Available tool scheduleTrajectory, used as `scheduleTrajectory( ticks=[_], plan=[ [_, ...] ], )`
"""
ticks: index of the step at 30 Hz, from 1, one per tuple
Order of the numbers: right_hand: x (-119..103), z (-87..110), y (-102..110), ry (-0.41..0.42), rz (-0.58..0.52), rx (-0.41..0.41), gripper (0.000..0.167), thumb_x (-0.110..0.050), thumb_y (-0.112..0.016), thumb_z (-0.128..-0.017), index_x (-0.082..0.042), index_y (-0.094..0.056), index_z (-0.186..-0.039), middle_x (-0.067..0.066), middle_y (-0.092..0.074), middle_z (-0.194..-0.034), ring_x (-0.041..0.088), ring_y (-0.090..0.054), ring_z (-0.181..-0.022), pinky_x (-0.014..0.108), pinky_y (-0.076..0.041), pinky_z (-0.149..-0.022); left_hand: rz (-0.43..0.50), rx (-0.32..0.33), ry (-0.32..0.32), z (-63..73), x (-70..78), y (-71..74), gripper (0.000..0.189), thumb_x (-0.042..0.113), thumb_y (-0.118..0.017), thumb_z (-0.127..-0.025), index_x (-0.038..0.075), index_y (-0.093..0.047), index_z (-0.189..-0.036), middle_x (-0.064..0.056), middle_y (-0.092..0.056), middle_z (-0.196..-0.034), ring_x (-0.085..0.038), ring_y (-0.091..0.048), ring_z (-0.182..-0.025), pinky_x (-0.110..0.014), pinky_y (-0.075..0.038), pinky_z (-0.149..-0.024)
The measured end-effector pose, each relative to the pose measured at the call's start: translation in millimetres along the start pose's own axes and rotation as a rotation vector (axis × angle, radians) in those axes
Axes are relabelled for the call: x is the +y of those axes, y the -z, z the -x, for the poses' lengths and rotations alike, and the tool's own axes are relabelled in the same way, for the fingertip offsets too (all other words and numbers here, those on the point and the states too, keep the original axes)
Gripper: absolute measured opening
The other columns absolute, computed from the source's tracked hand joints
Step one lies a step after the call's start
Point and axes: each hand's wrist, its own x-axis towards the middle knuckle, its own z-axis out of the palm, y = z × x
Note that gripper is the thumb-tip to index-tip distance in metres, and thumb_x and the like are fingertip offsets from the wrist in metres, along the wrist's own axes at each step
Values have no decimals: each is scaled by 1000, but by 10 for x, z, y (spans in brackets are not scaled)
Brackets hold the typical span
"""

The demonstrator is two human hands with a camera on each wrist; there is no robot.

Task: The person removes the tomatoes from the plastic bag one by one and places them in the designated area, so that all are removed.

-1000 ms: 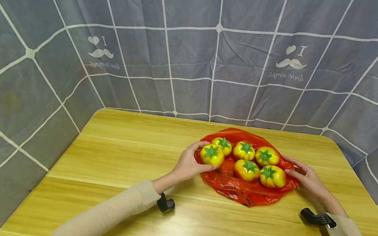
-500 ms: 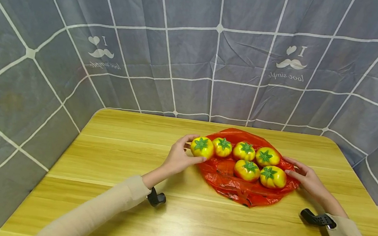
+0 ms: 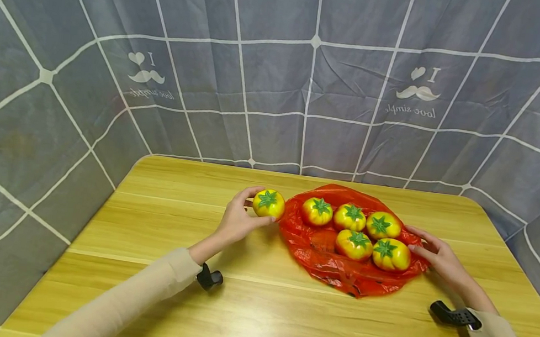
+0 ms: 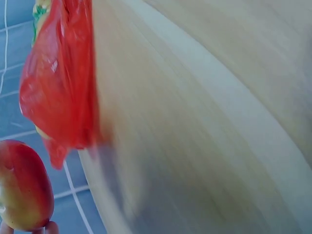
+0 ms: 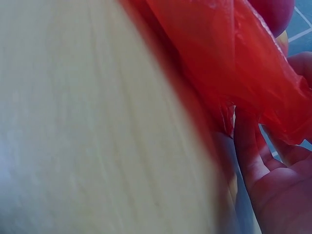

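Note:
My left hand [image 3: 236,219] holds a yellow-red tomato [image 3: 268,204] with a green star-shaped top, thumb and fingers around its sides. That tomato is just left of the red plastic bag [image 3: 323,269] in the head view. In the left wrist view the same tomato [image 4: 25,187] shows its red side, with fingertips at its lower end. Several similar tomatoes [image 3: 353,245] sit on the spread bag in two rows. At the bag's right edge, my right hand [image 3: 449,265] grips the plastic; in the right wrist view the red film [image 5: 234,63] runs between thumb and fingers.
Under everything is a light wooden table [image 3: 253,311], its bare surface stretching left and in front of the bag. A grey curtain [image 3: 280,80] with white grid lines hangs behind and at both sides. Black straps [image 3: 455,315] sit at the wrists.
My left hand has carried its tomato leftward off the bag, away from the other tomatoes. The right hand stays at the bag's right edge.

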Motion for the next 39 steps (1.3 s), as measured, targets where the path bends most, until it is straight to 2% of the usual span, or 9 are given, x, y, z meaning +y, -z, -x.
scheduleTrajectory(
  ticks=[5,12,26,33,39],
  plan=[
    [27,13,7,12,-15,-4,43,-6,-52,-97,-18,-51,-139,-23,-65,-106,-4,-64,-88,17,-55,-71,-31,7,30,-30,-94,75,68,12,-83,-70,8,-54,-131,-15,-57,-123,-34,-55,-105,-46,-47,-90],
    [30,16,6,8,-36,-6,43,-6,-51,-97,-19,-52,-138,-23,-65,-108,-4,-63,-91,17,-55,-72,-68,5,47,-99,-183,128,67,12,-82,-71,4,-54,-131,-18,-57,-125,-34,-56,-108,-44,-47,-93],
    [44,0,6,-5,-19,-6,44,-7,-52,-97,-16,-50,-140,-24,-64,-108,-4,-63,-90,17,-55,-72,-105,-31,123,-301,-271,10,68,13,-82,-71,5,-54,-132,-19,-57,-129,-33,-57,-109,-43,-48,-93],
    [53,2,4,5,-43,-11,44,-5,-52,-97,-17,-50,-139,-22,-66,-106,-3,-64,-88,18,-55,-70,-128,-38,123,-332,-297,-30,68,15,-82,-72,4,-53,-133,-19,-58,-125,-31,-57,-105,-41,-49,-89],
    [47,7,-1,16,-51,-9,45,-3,-51,-96,-19,-52,-138,-21,-66,-106,-3,-63,-88,16,-54,-71,-131,-23,146,-352,-308,-53,69,16,-82,-71,4,-53,-133,-19,-58,-126,-32,-57,-110,-43,-48,-94]
  ],
)
